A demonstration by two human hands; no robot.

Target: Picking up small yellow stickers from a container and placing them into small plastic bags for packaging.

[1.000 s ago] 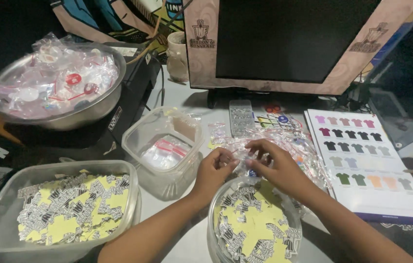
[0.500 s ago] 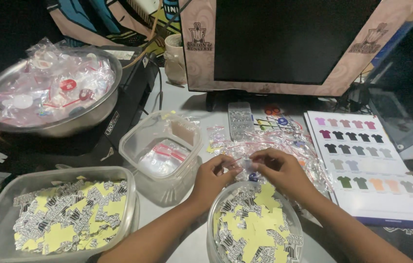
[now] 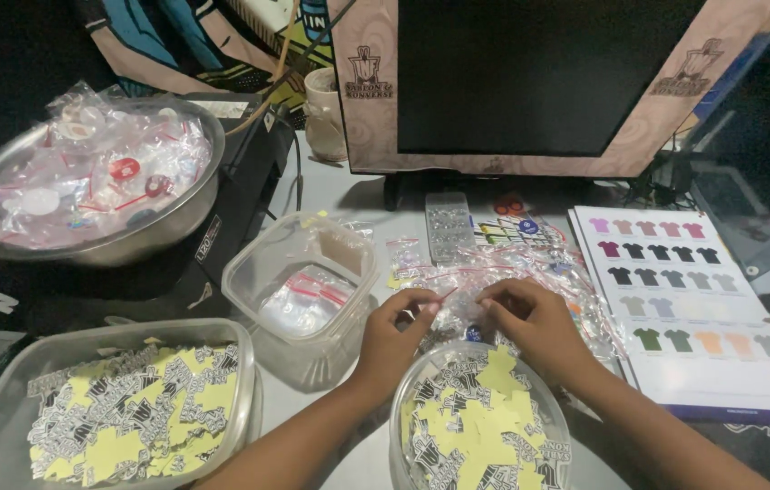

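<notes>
My left hand (image 3: 396,328) and right hand (image 3: 530,319) meet at the centre of the desk, fingertips pinching the top edge of a small clear zip bag (image 3: 459,307) between them. The bag sits on a heap of similar clear bags (image 3: 539,272) that spreads toward 2 o'clock. Directly below my hands, at 6 o'clock, stands a round clear container (image 3: 480,426) filled with yellow-backed stickers. At 9 o'clock, just beside my left hand, is a square clear tub (image 3: 303,290) holding a few bags. At 7 o'clock lies a rectangular tub (image 3: 117,413) of the same stickers. A metal bowl (image 3: 95,181) of filled bags sits at 10 o'clock. A shirt colour chart (image 3: 693,299) lies at 3 o'clock, and a monitor (image 3: 539,77) stands at 12 o'clock.
</notes>
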